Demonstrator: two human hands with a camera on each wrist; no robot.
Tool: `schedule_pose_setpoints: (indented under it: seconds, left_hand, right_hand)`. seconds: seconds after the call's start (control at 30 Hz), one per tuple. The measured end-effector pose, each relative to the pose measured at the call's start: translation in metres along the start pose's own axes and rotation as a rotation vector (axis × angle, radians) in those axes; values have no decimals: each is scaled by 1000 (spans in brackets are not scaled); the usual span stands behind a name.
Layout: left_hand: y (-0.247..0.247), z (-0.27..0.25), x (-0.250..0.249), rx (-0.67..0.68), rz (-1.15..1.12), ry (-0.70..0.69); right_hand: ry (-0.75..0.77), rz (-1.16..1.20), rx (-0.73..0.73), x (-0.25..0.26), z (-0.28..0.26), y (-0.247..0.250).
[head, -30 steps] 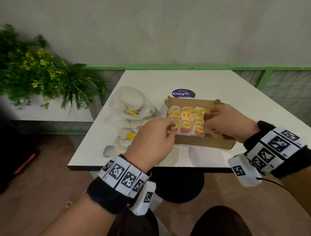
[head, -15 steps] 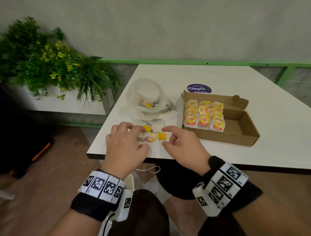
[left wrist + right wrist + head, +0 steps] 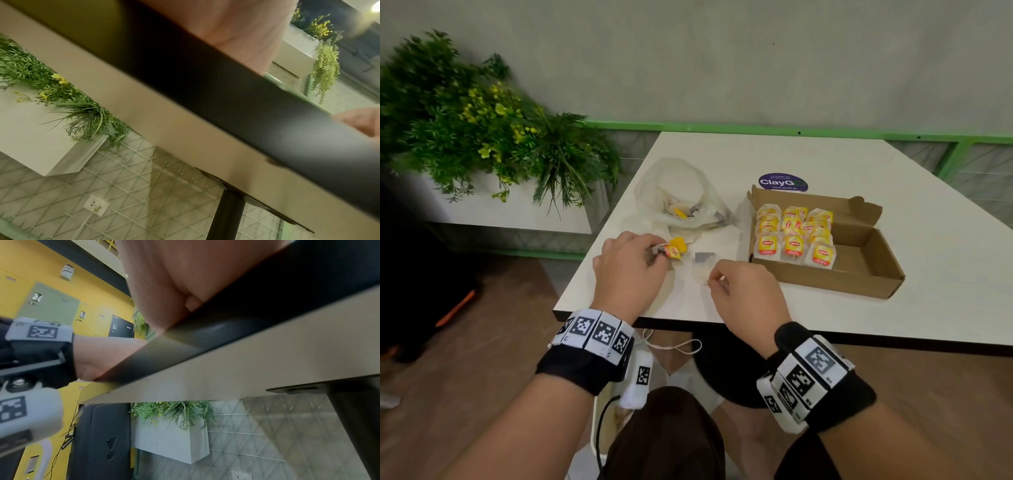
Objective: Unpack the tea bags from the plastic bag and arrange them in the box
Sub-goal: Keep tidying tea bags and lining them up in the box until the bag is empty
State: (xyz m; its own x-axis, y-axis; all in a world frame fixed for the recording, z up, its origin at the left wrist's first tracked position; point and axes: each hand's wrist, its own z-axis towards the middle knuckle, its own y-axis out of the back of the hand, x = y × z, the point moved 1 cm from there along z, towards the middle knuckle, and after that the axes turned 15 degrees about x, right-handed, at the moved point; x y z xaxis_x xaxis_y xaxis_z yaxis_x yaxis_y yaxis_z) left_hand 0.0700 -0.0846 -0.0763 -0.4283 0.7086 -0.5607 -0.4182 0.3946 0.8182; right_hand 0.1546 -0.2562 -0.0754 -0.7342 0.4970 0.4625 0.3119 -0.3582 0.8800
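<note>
Left hand clutching yellow-tagged tea bags, tags toward box; right hand pinching flat tea bag

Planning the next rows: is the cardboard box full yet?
Not full. Tea bags fill only the left part of the cardboard box; its right side is bare.

head: looks down and forward over the white table.
left wrist: close beneath the table's edge, facing upward.
right wrist: likewise; both share the planter.
</note>
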Motion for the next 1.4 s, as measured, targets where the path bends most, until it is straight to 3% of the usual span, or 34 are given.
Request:
schedule_pose_setpoints:
  seconds: [0.13,0.23,0.33,0.4,0.53,0.7,0.87,1.03,1.23,1.4]
  left_hand:
    - [-5,-6,-2,-90,8,-71]
    - [-5,-17,-4,-131,82,-327]
    - [-9,-24,-9,6,173,-577]
    - [-17,-23,-15,94,250,-627]
    - [-28,-11,-20,127,148,-562]
    - [-30,-6,-14,64,-9,-479]
    - [-26,-11,-17,128,86,-439]
    - [-25,-10,-17,63,83,-319]
    - [-25,-4,-13,22,-72,-337]
    - [-26,-2,-9,35,-192,-396]
  right_hand:
    - [44,94,20,0,-9,1]
    - [31,334,17,-6,-7,4]
    - [25,701,-18,-15,-4,9]
    - [36,886,-4,-17,-6,13]
    - [37,1035,-16,-17,-10,16]
    - [10,1167,-81,-21,-10,16]
    - [8,1289,-60,-22,-11,18]
    - [-67,1432,-46,-25,-11,21]
    - [-98,1565,-128,-23,-12,24]
    - [-52,1486,-195,-23,-10,22]
